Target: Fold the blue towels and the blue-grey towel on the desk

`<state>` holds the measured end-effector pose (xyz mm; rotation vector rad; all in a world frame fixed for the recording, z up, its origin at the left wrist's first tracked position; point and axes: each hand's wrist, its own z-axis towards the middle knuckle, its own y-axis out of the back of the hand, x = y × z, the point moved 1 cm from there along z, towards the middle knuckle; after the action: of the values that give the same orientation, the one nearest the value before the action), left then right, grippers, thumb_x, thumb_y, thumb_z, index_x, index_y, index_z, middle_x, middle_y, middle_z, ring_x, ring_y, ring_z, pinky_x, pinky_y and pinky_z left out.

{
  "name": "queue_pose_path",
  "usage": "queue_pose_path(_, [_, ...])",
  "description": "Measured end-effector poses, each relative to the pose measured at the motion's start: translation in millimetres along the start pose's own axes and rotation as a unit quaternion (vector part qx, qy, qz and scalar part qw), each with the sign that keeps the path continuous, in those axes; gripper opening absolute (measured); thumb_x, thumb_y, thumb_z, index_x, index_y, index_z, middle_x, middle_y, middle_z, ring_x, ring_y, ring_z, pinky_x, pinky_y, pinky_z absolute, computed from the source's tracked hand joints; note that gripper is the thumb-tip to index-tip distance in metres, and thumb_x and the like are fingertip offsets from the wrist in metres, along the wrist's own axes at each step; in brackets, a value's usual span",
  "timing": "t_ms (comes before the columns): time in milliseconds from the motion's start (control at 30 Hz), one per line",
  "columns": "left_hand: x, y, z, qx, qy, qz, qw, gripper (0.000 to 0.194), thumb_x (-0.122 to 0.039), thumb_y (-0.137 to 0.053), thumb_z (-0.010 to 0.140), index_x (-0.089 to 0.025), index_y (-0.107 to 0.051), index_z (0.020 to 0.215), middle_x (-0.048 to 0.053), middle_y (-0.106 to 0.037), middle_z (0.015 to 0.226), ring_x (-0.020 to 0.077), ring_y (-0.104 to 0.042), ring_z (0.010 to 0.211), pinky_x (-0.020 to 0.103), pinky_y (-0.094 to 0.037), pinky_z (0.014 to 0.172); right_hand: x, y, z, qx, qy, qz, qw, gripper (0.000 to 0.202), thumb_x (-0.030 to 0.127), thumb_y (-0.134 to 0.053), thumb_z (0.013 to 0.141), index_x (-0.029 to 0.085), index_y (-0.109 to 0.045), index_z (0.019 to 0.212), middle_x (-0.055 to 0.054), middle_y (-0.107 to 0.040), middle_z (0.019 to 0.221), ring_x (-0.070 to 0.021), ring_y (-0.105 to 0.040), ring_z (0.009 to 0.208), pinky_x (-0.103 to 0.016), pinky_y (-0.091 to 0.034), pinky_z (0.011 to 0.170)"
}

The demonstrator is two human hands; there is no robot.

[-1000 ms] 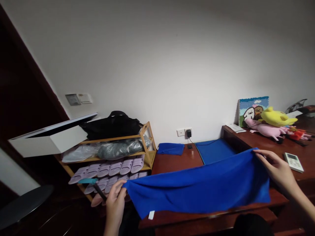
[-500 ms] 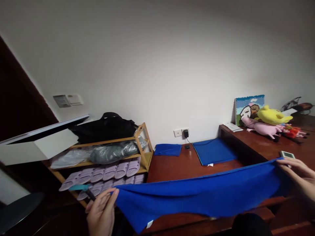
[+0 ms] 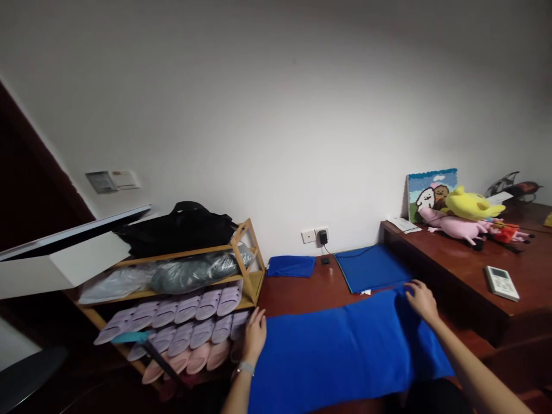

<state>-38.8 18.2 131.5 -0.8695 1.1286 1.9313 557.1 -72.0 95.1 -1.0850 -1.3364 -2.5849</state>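
A blue cloth lies spread over the front of the dark red wooden surface, its near part hanging toward me. My left hand, with a grey band at the wrist, is closed at the cloth's far left corner; its thumb is hidden. At the far right corner, my right hand has its fingers bent on the cloth's edge. Behind it are a small folded blue cloth by the wall and a larger flat blue cloth with a white tag.
To the left stands a wooden rack with lilac slippers, bagged items and a black bag. A higher dark red surface on the right holds plush toys and a white remote. A black plug sits in the wall.
The blue cloth, stretched in the air between both hands before, now lies lower on the wooden surface. My left hand moved right and my right hand moved left, closer together.
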Motion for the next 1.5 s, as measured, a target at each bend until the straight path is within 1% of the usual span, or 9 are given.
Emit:
queue_pose_path(133, [31,-33.4,-36,0.107,-0.045,0.108,0.987,0.052,-0.064,-0.059,0.080,-0.026,-0.081,0.108,0.012,-0.072,0.139,0.0370,-0.058,0.140,0.054,-0.037,0.123,-18,-58,-51,0.115,0.063,-0.078,0.988,0.055,0.049,-0.042,0.090,0.023,-0.078,0.123,-0.012,-0.064,0.148,-0.0329,-0.059,0.137,-0.051,-0.043,0.117])
queue_pose_path(267, [64,-45.4,-47,0.179,-0.059,0.246,0.951,0.068,-0.070,-0.043,0.091,-0.028,-0.071,0.136,0.011,-0.060,0.156,0.0336,-0.045,0.152,0.055,-0.026,0.127,-36,-81,-74,0.168,0.065,-0.138,0.974,0.066,0.054,-0.033,0.096,0.025,-0.062,0.147,-0.008,-0.053,0.160,-0.0344,-0.044,0.151,-0.057,-0.030,0.125])
queue_pose_path(467, [84,-51.4,-32,0.190,-0.076,0.359,0.910,0.060,-0.053,-0.038,0.101,-0.027,-0.056,0.152,0.011,-0.049,0.165,0.0304,-0.039,0.155,0.054,-0.028,0.127,-29,-81,-58,0.226,0.041,-0.207,0.951,0.067,0.053,-0.025,0.102,0.027,-0.044,0.161,-0.004,-0.038,0.170,-0.0309,-0.030,0.158,-0.053,-0.023,0.128])
queue_pose_path(633, [88,-56.7,-16,0.175,-0.113,0.426,0.880,0.053,-0.041,-0.038,0.104,-0.023,-0.059,0.150,0.012,-0.054,0.161,0.0305,-0.048,0.149,0.049,-0.036,0.123,-4,-81,-43,0.217,0.059,-0.258,0.939,0.062,0.045,-0.026,0.103,0.027,-0.049,0.158,-0.006,-0.043,0.168,-0.0294,-0.037,0.155,-0.051,-0.025,0.127])
queue_pose_path(733, [94,-57.2,-6,0.166,-0.138,0.428,0.878,0.054,-0.041,-0.038,0.106,-0.021,-0.058,0.152,0.012,-0.052,0.162,0.0300,-0.046,0.151,0.047,-0.035,0.125,3,-89,-39,0.220,0.097,-0.253,0.937,0.062,0.048,-0.024,0.105,0.028,-0.047,0.159,-0.004,-0.041,0.169,-0.0284,-0.032,0.157,-0.050,-0.020,0.129])
queue_pose_path(933, [113,-57.7,7,0.222,-0.088,0.427,0.872,0.058,-0.052,-0.038,0.107,-0.032,-0.042,0.161,0.007,-0.036,0.171,0.0271,-0.032,0.158,0.050,-0.026,0.129,-3,-107,-38,0.251,0.041,-0.255,0.933,0.066,0.055,-0.022,0.104,0.035,-0.031,0.166,0.001,-0.030,0.174,-0.0289,-0.024,0.161,-0.051,-0.020,0.129])
queue_pose_path(1133, [116,-60.4,13,0.221,-0.084,0.426,0.873,0.059,-0.053,-0.035,0.108,-0.030,-0.039,0.163,0.008,-0.033,0.172,0.0265,-0.029,0.159,0.050,-0.023,0.130,0,-95,-27,0.227,0.030,-0.272,0.935,0.067,0.057,-0.022,0.103,0.031,-0.041,0.162,-0.006,-0.045,0.166,-0.0298,-0.040,0.152,-0.053,-0.033,0.120])
queue_pose_path(1300, [119,-51.4,11,0.237,-0.074,0.418,0.874,0.060,-0.054,-0.033,0.108,-0.031,-0.038,0.163,0.008,-0.031,0.173,0.0262,-0.028,0.160,0.049,-0.024,0.130,-10,-89,-19,0.218,0.024,-0.290,0.932,0.066,0.056,-0.024,0.103,0.030,-0.045,0.160,-0.011,-0.053,0.159,-0.0329,-0.049,0.142,-0.053,-0.040,0.113])
queue_pose_path(1500, [120,-39.9,5,0.233,-0.068,0.413,0.878,0.060,-0.054,-0.034,0.108,-0.029,-0.038,0.163,0.009,-0.030,0.174,0.0260,-0.027,0.160,0.048,-0.025,0.130,-29,-91,-21,0.223,0.005,-0.296,0.929,0.067,0.057,-0.030,0.101,0.032,-0.040,0.162,-0.007,-0.039,0.170,-0.0331,-0.035,0.155,-0.056,-0.028,0.123])
